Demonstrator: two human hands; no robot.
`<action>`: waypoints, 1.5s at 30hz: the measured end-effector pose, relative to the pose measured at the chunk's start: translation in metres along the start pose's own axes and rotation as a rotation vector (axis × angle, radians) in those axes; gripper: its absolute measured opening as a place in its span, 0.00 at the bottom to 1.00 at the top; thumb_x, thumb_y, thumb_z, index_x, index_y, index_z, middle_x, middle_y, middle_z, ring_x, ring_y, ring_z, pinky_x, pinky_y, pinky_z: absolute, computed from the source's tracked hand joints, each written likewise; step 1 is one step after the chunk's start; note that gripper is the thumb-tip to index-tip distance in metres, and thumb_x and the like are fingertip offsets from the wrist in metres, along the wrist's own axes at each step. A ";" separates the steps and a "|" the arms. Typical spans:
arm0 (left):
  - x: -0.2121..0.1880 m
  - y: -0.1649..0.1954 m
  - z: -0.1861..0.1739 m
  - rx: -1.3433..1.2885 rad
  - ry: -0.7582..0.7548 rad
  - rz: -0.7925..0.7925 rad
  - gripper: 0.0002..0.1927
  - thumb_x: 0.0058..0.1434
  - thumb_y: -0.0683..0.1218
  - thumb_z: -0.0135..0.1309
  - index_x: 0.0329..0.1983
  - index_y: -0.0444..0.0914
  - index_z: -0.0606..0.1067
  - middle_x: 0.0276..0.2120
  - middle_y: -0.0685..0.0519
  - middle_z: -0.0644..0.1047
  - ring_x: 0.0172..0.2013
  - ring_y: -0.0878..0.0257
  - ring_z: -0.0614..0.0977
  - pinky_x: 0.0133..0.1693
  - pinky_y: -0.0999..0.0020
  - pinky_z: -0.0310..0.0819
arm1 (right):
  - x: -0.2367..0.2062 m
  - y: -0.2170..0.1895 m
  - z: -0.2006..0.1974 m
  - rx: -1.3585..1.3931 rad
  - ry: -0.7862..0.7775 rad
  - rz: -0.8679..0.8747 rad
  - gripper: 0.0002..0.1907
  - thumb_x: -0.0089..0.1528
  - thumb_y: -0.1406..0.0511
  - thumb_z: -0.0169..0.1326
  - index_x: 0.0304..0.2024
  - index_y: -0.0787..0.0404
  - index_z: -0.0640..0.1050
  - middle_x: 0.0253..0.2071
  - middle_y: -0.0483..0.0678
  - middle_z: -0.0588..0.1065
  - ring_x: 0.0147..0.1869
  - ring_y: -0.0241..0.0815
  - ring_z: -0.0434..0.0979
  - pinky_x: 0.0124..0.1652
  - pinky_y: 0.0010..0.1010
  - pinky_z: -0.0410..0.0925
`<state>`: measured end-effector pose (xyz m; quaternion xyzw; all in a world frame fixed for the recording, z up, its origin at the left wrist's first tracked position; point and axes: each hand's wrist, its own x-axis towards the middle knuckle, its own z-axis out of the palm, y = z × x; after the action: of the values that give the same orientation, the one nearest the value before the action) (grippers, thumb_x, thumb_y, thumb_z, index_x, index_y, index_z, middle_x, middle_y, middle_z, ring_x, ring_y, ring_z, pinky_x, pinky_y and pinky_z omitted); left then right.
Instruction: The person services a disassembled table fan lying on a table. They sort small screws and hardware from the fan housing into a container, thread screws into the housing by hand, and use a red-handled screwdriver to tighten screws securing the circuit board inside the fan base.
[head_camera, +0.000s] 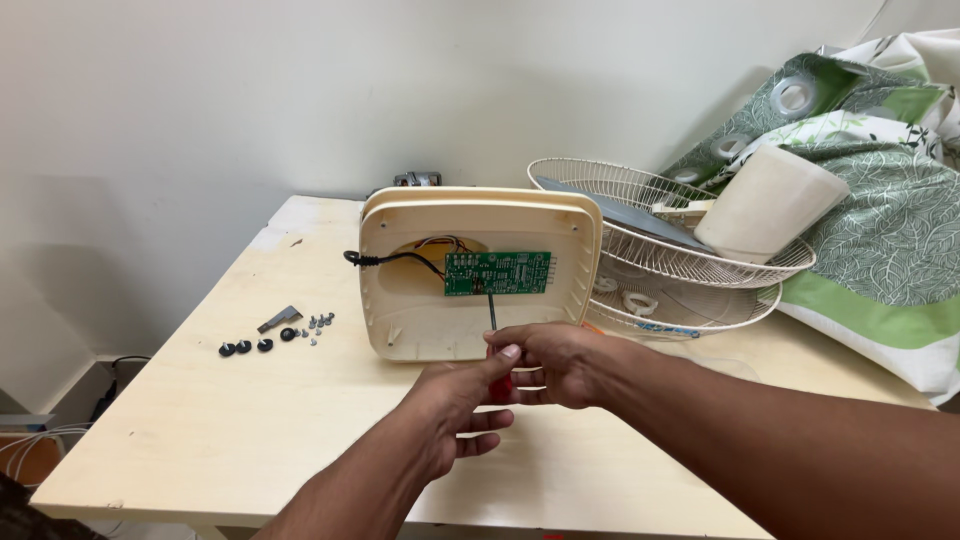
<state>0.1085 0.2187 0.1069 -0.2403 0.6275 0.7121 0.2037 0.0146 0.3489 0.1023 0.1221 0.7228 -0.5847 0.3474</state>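
A cream plastic fan base (400, 320) stands on its edge on the table, its open underside facing me. Inside it sits a green circuit board (497, 273) with coloured wires above and a black cord (385, 259) leaving at the left. A red-handled screwdriver (492, 318) points up at the board's lower edge. My left hand (455, 400) and my right hand (555, 360) are both closed around its handle, just in front of the base.
Loose screws (318, 324), black rubber feet (245, 347) and a small metal bracket (279, 319) lie left of the base. Wire fan grilles (690, 270) and a cream motor cover (770, 205) sit at the right, with leaf-patterned fabric (885, 230) behind. The wooden table (200, 440) meets a white wall.
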 end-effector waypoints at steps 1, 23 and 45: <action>0.002 -0.002 0.000 0.002 0.002 0.003 0.21 0.65 0.62 0.56 0.43 0.41 0.78 0.39 0.55 0.80 0.33 0.66 0.79 0.36 0.66 0.75 | 0.002 0.002 0.001 0.007 -0.013 -0.007 0.10 0.65 0.57 0.59 0.35 0.54 0.76 0.37 0.42 0.74 0.42 0.38 0.72 0.45 0.32 0.71; 0.004 -0.013 0.008 -0.013 -0.059 0.014 0.20 0.62 0.61 0.60 0.45 0.42 0.78 0.41 0.57 0.81 0.36 0.66 0.78 0.36 0.67 0.72 | -0.022 0.022 -0.004 0.121 0.009 -0.042 0.12 0.66 0.55 0.59 0.38 0.55 0.76 0.37 0.43 0.73 0.43 0.40 0.72 0.50 0.35 0.71; 0.008 -0.016 0.006 -0.122 -0.055 0.044 0.15 0.64 0.56 0.57 0.43 0.41 0.79 0.36 0.57 0.80 0.36 0.66 0.78 0.38 0.67 0.75 | -0.021 0.019 -0.011 0.040 -0.083 0.003 0.22 0.67 0.45 0.46 0.34 0.53 0.73 0.35 0.46 0.74 0.41 0.40 0.75 0.45 0.37 0.71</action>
<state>0.1106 0.2263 0.0898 -0.2187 0.5823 0.7595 0.1903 0.0371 0.3695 0.1022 0.1059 0.6958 -0.6030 0.3755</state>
